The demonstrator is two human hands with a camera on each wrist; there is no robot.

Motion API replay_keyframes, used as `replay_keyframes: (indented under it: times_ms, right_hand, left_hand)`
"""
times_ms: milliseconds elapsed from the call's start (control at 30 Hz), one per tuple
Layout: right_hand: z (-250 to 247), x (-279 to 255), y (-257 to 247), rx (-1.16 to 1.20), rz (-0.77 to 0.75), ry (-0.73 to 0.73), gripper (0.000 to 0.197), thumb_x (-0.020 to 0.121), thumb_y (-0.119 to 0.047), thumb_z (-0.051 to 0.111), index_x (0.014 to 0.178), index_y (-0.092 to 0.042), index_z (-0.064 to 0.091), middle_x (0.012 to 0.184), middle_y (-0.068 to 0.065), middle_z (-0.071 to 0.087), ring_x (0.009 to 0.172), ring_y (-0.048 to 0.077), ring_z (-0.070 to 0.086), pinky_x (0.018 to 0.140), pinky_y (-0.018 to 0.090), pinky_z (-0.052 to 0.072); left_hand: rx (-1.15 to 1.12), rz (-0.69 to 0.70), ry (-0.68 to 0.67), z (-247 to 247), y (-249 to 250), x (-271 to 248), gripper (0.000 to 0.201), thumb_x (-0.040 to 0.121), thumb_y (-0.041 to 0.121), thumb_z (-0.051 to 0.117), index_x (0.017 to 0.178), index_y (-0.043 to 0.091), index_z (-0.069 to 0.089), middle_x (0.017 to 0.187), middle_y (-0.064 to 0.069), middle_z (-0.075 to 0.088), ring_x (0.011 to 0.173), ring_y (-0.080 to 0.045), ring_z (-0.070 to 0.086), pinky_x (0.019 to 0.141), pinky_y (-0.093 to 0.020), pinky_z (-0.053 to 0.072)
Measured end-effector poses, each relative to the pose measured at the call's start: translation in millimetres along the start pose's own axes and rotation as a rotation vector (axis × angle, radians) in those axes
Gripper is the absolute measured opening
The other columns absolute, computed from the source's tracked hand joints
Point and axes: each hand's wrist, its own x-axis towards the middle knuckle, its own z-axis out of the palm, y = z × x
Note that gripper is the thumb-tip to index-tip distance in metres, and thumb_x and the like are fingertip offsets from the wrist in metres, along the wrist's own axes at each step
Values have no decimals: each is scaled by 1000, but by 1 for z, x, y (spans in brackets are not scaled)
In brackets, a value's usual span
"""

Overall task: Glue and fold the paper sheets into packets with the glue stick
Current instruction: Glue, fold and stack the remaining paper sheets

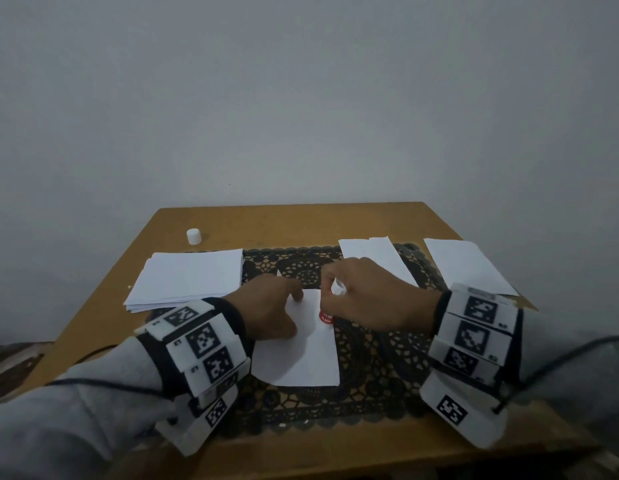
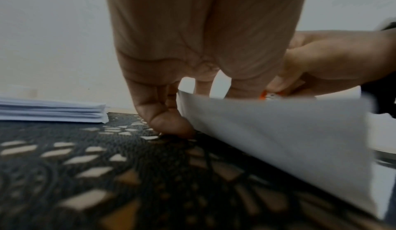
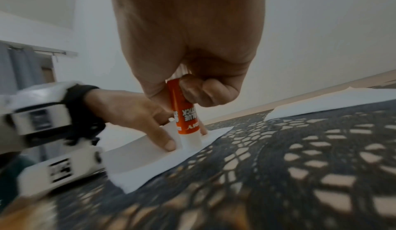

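A white paper sheet (image 1: 308, 358) lies on the black lace mat (image 1: 377, 358) at the table's middle. Its left part is folded up as a flap (image 2: 278, 140). My left hand (image 1: 294, 313) holds that flap, thumb (image 2: 171, 125) on the near side and fingers behind it. My right hand (image 1: 332, 289) grips the orange glue stick (image 3: 186, 115) upside down. The stick's white tip (image 3: 191, 140) presses on the sheet (image 3: 145, 157) near its right edge, just beside the left hand's fingers (image 3: 167, 142). In the head view only the stick's red end (image 1: 325, 317) shows.
A stack of white sheets (image 1: 190, 275) lies at the left of the wooden table (image 1: 336, 220). The glue stick's white cap (image 1: 193, 236) stands behind the stack. Folded white papers (image 1: 377, 258) and another (image 1: 467, 265) lie at the right, close to my right wrist.
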Motion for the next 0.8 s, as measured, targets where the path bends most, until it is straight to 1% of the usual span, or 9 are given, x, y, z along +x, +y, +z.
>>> replay_keyframes:
  times_ms: [133,233,300,367,467,533,633,733,800]
  right_hand:
    - [2,-21,-12,21,-7,-97,12,84,-28,67,82,-16,65,86,1,69,80,16,62,74,42,53]
    - [4,-33,-16,57,-16,-161,13,83,-30,68,82,-17,66,86,5,70,82,20,64,77,47,54]
    - [4,-37,-17,66,-24,-168,13,81,-31,68,81,-18,66,83,3,70,79,20,64,74,48,54]
    - [4,-39,-17,87,-39,-164,14,81,-30,68,81,-15,66,81,2,71,76,20,64,72,48,54]
    - [3,-37,-13,126,-23,-162,17,85,-28,66,88,-11,69,88,3,71,82,18,64,80,45,55]
    - [0,-37,-8,147,-9,-176,17,87,-25,65,89,-9,69,89,2,71,84,17,64,81,42,55]
    - [-10,-36,7,145,22,-164,16,86,-25,66,82,-10,69,82,0,71,80,17,65,75,40,56]
    - [-25,-32,24,94,73,-64,18,85,-28,66,76,-13,67,79,-6,67,79,14,62,74,34,52]
    - [-33,-26,31,76,110,38,18,86,-29,65,78,-14,68,84,-7,66,84,11,59,76,29,48]
  left_hand:
    - [37,0,12,-1,-2,5,53,81,30,72,129,22,50,129,-2,50,116,-20,46,90,-26,40]
    - [26,50,66,-5,0,8,49,79,27,75,123,23,55,119,3,49,112,-16,45,86,-24,36]
    - [-93,143,180,-11,3,10,37,78,18,74,113,24,62,114,7,55,108,-10,47,91,-24,38]
    - [-264,243,307,-20,6,13,29,76,9,73,97,29,69,109,12,63,103,-6,52,93,-26,41]
    - [-316,325,343,-36,9,16,30,75,3,71,86,31,72,100,13,64,95,-4,56,86,-25,44]
    - [-291,338,248,-48,9,12,32,76,3,71,84,34,73,95,21,63,90,3,56,79,-21,46]
    - [-268,335,-14,-61,-1,2,33,78,2,71,89,33,74,85,31,66,78,9,61,70,-16,48]
    - [-314,296,-243,-61,-12,-10,40,79,-6,66,97,29,75,91,27,69,85,1,66,77,-24,55]
    - [-349,309,-278,-52,-12,-15,42,80,-9,62,100,26,75,92,29,69,85,3,64,73,-18,52]
